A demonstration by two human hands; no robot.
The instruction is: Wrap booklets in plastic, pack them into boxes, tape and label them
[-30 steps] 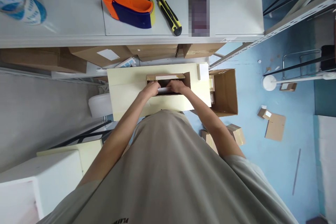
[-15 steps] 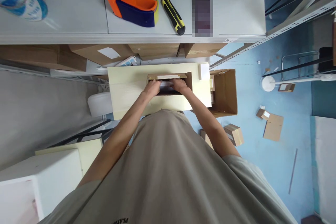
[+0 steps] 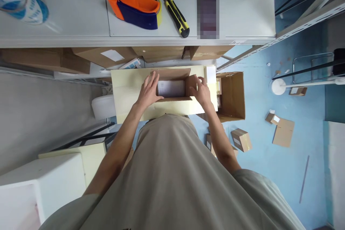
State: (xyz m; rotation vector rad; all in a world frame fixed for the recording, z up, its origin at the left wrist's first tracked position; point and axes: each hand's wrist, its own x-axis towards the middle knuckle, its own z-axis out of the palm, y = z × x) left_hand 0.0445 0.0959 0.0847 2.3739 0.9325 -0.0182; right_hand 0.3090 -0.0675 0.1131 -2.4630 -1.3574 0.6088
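An open cardboard box stands on a pale yellow board in front of me. Inside it lies a flat white item. My left hand is at the box's left side, fingers spread against the cardboard, holding nothing. At the right side my right hand touches the box's right flap with its fingers apart. A small white box sits at the board's right end, just beyond my right hand.
On the grey shelf above lie an orange and blue tape dispenser, a yellow and black cutter and a blue-white roll. A large open carton stands right of the board. Smaller boxes lie on the blue floor.
Both hands have come up out of the box and moved apart to its sides, their fingers opening. The back flap now stands more open, and the white item inside is in plain view.
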